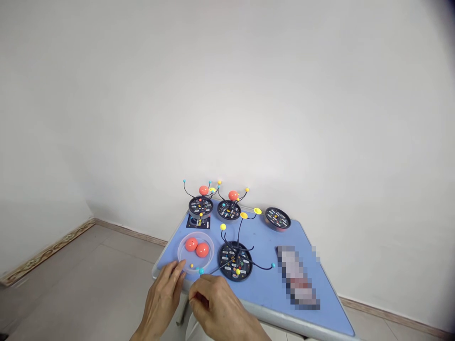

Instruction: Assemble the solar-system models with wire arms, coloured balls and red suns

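Note:
My left hand (163,298) sits at the table's near edge, its extended fingers reaching the rim of a clear round plastic dish (196,234). Two orange balls (196,247) and a small yellow bead (192,266) lie in the dish. My right hand (213,303) is curled close by, just below a teal bead (201,271) on a black wire. That wire rises from a black round base (235,261) with coloured markings, which also carries other wires tipped with yellow and teal beads. Nothing shows in either hand.
The blue table (263,289) has a grey edge. At its back stand two black bases with wires and orange balls (214,201), a third bare base (277,219) and a small black card (198,221). A pixelated object (297,277) lies at right. Behind are a white wall and a tiled floor.

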`<state>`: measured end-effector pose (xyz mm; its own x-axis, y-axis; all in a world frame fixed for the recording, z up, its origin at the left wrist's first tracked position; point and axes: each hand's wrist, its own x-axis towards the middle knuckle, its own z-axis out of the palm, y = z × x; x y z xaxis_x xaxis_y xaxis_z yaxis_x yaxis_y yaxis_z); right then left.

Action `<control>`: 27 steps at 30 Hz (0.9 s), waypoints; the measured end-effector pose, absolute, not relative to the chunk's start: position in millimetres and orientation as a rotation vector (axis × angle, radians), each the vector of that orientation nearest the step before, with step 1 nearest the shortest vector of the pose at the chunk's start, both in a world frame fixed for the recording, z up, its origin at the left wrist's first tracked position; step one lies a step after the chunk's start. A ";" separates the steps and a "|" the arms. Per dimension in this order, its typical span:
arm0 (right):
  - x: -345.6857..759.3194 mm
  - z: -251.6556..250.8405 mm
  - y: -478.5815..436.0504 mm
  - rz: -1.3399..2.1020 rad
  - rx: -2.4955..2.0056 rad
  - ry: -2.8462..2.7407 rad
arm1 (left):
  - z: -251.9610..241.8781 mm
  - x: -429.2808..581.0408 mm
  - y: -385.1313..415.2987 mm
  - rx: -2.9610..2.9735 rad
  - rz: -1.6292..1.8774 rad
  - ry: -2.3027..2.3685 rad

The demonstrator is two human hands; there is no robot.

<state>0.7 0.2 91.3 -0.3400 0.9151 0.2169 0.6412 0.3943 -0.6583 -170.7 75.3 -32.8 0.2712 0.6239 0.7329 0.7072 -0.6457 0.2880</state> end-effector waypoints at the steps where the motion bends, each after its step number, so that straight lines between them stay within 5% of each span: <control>1: 1.4 90.1 0.1 0.634 -1.316 -2.085 | -32.3 -170.7 75.1 -2.427 -1.324 -1.275; 16: 68.4 104.5 -13.1 1.049 -1.277 -1.309 | -30.9 -179.4 52.0 -2.344 -1.463 -1.343; 27: 159.1 112.8 -41.8 0.876 -1.456 -0.997 | -28.3 -169.7 16.5 -2.413 -1.490 -1.180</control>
